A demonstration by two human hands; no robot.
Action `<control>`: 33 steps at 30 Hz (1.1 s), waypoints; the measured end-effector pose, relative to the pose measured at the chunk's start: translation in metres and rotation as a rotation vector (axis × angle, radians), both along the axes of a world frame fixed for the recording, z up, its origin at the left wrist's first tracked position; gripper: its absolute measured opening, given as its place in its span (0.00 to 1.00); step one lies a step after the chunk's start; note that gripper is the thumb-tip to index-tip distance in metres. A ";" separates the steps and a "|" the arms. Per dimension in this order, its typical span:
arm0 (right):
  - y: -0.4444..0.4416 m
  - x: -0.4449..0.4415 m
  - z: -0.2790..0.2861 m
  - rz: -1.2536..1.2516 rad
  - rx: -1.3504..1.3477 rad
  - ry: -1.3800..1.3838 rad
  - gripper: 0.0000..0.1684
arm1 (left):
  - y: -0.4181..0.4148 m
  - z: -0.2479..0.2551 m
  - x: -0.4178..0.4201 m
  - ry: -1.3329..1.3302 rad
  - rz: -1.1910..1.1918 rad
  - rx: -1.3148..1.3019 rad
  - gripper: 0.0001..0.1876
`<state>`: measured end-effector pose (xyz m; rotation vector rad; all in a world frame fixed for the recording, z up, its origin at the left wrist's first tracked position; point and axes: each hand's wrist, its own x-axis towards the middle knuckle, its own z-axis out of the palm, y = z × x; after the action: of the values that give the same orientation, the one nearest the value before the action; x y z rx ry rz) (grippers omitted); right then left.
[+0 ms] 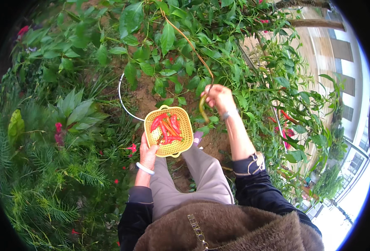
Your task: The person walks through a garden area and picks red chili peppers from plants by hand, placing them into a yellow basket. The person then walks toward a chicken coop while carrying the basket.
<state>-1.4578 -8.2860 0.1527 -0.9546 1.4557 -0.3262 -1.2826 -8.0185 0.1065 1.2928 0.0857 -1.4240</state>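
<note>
My left hand [148,153] grips the lower left rim of a yellow plastic basket [186,146] with perforated walls. Several red chili peppers [164,127] lie in it. To the right of the basket and above it, my right hand [219,96] has its fingers closed around a thin brownish stem. A curved yellow-green pod or pepper [202,108] hangs beside the fingertips; its exact kind is not clear. A long brown stem [191,45] runs from the hand up into the leafy plants.
Leafy green plants [169,40] rise ahead. Feathery foliage with red flowers [78,175] fills the left side. Red peppers [288,117] hang on a plant at the right. A white curved tube or hoop [122,100] arches beside the basket. Bare soil [144,94] shows between plants.
</note>
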 end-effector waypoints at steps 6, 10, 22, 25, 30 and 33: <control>0.051 0.020 -0.002 0.405 0.157 -0.031 0.20 | -0.001 -0.006 -0.005 0.020 -0.020 -0.044 0.39; 0.020 0.037 -0.022 0.346 -0.012 0.169 0.16 | 0.010 -0.014 -0.002 0.012 -0.056 -0.016 0.38; -0.059 0.103 -0.147 0.177 -0.765 0.399 0.19 | 0.045 -0.024 -0.004 0.013 0.017 0.061 0.37; -0.069 0.123 -0.151 0.004 -0.638 0.323 0.25 | 0.052 -0.028 -0.003 0.010 0.053 0.091 0.36; -0.084 0.115 -0.148 0.155 -0.842 0.582 0.12 | 0.045 -0.022 -0.005 0.032 0.031 0.080 0.35; -0.083 0.124 -0.138 0.237 -0.732 0.719 0.12 | 0.044 -0.023 -0.002 0.033 0.026 0.080 0.34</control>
<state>-1.3334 -8.3688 0.0147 -1.9656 1.8746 -0.3664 -1.2851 -7.9741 0.0838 1.3287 0.1824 -1.4319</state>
